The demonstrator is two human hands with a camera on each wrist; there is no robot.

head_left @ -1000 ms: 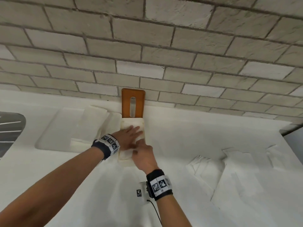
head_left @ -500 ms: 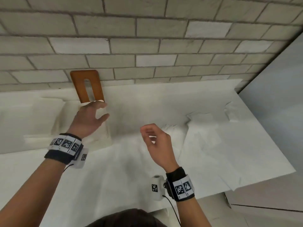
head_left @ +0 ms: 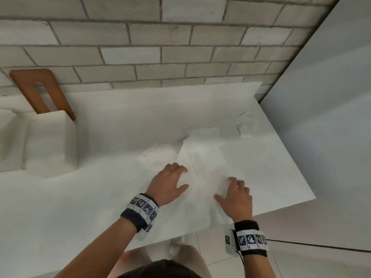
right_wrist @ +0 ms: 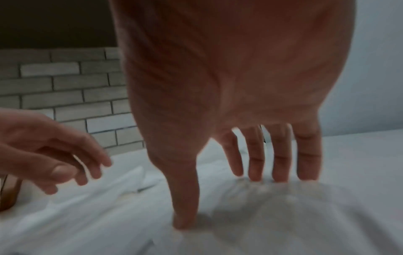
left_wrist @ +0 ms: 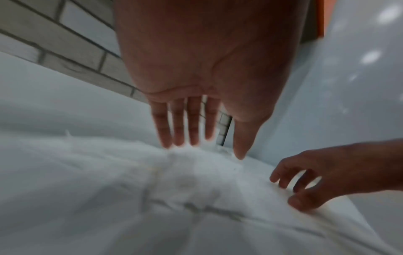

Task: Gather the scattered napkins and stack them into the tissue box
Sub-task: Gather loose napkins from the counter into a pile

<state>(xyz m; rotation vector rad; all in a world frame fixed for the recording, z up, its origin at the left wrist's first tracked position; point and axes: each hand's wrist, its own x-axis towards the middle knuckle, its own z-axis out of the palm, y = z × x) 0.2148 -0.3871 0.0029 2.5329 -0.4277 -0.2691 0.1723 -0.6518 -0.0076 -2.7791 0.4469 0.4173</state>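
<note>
Several white napkins lie loose on the white table (head_left: 100, 197), hard to tell apart from it. The largest napkin (head_left: 202, 169) is spread between my hands. My left hand (head_left: 180, 176) rests its straight fingers on that napkin's left side; the left wrist view shows the fingertips (left_wrist: 181, 141) touching the paper. My right hand (head_left: 225, 189) presses its fingertips (right_wrist: 279, 177) and thumb on the right side. More napkins (head_left: 158, 155) (head_left: 202, 131) (head_left: 245, 125) lie beyond. The white tissue box (head_left: 50, 145) stands far left, its brown lid (head_left: 52, 91) leaning on the wall.
A brick wall (head_left: 180, 53) runs along the back of the table. A pale grey panel (head_left: 321, 117) closes off the right side. The table's front edge (head_left: 281, 207) runs just below my right hand. A shallow white tray (head_left: 8, 137) sits left of the box.
Both hands left the tissue box and swung right to the loose napkins, where their fingers now lie on the large one. My view has turned right, so the box sits far left.
</note>
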